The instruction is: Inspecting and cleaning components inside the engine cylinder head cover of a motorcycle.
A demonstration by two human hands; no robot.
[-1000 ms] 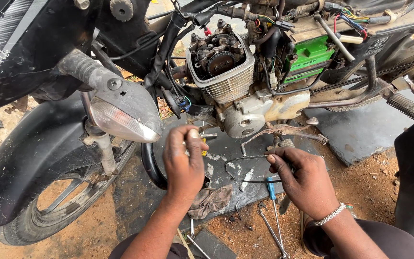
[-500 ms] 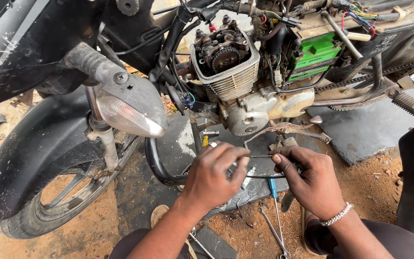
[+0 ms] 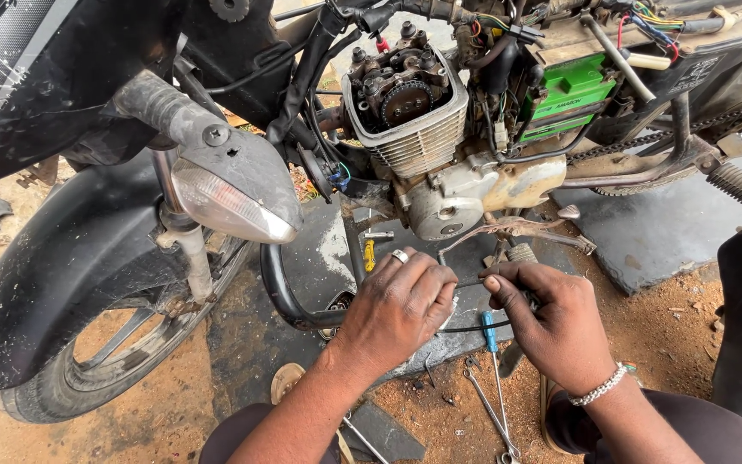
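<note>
Both hands meet low in the middle, just under the grey metal motorbike engine [image 3: 440, 163]. The left hand [image 3: 401, 305] and the right hand [image 3: 551, 322] each have fingers closed on a thin black wire ring [image 3: 474, 326] — it hangs between them, above a blue-handled screwdriver [image 3: 491, 331] on the ground.

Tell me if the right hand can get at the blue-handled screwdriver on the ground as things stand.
Probably yes: the blue-handled screwdriver lies just beside and below the right hand, with nothing over it, though that hand's fingers are pinching a thin dark wire first.
</note>
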